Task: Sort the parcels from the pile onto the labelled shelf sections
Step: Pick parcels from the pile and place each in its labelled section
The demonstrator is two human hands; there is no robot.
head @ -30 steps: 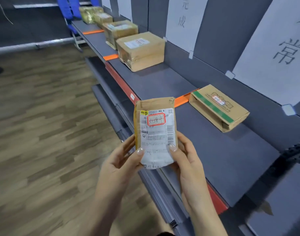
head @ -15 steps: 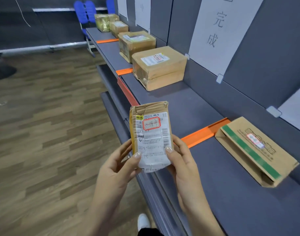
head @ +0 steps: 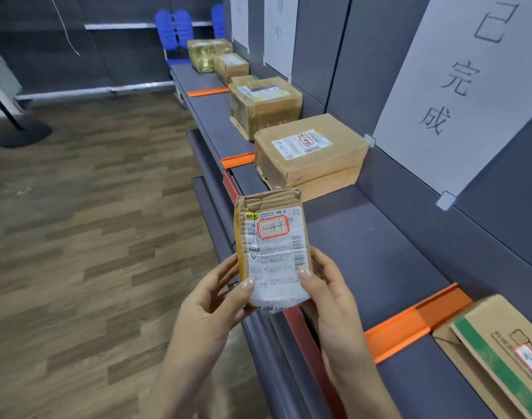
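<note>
Small parcel (head: 272,252) gripped by your left hand (head: 210,313) and right hand (head: 328,300), just off the shelf (head: 379,252) front. Looks like label check; next, match a section sign (head: 458,86).

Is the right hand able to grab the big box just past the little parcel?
Probably not right now: the right hand grips the small parcel together with the left hand. Nothing on the shelf blocks the way to the big box, though.

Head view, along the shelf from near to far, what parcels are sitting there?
Green-striped flat box → tan box with white label → taped box → small brown box → shiny gold-wrapped parcel.
</note>
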